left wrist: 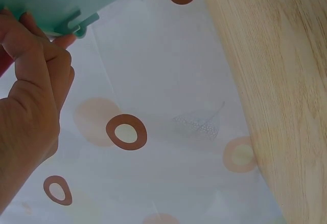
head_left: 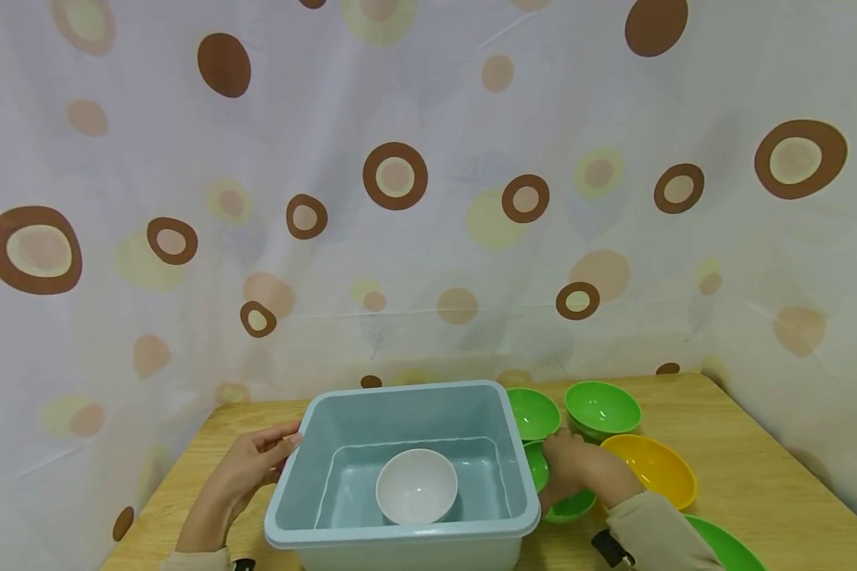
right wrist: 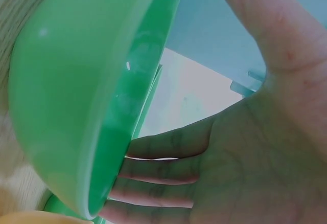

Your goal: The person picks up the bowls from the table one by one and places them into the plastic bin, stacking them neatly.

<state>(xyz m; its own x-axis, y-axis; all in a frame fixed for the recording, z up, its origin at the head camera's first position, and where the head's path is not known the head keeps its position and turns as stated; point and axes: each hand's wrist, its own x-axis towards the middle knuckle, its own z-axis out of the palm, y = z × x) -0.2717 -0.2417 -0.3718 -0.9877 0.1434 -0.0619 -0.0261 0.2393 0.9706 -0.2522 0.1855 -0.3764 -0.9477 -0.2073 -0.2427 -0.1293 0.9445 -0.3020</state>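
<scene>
A light blue plastic basin (head_left: 400, 533) stands at the table's front, with a white bowl (head_left: 417, 487) inside it. My left hand (head_left: 253, 468) grips the basin's left rim, thumb at the top edge and fingers below; the left wrist view shows that hand (left wrist: 38, 75) beside a small clip-like part (left wrist: 76, 25) under the rim. By the right wall, my right hand (head_left: 578, 468) reaches over a green bowl (head_left: 571, 507). In the right wrist view its fingers (right wrist: 163, 168) are straight, tips overlapping the edge of a green bowl (right wrist: 66, 91), the thumb spread towards the basin.
Two more green bowls, one beside the basin's back right corner (head_left: 534, 414) and another to its right (head_left: 603, 408), sit at the back. A yellow bowl (head_left: 653, 472) lies right of my right hand, and another green dish (head_left: 724, 547) shows at the bottom edge. A patterned curtain (head_left: 428, 262) hangs behind the wooden table (head_left: 757, 492).
</scene>
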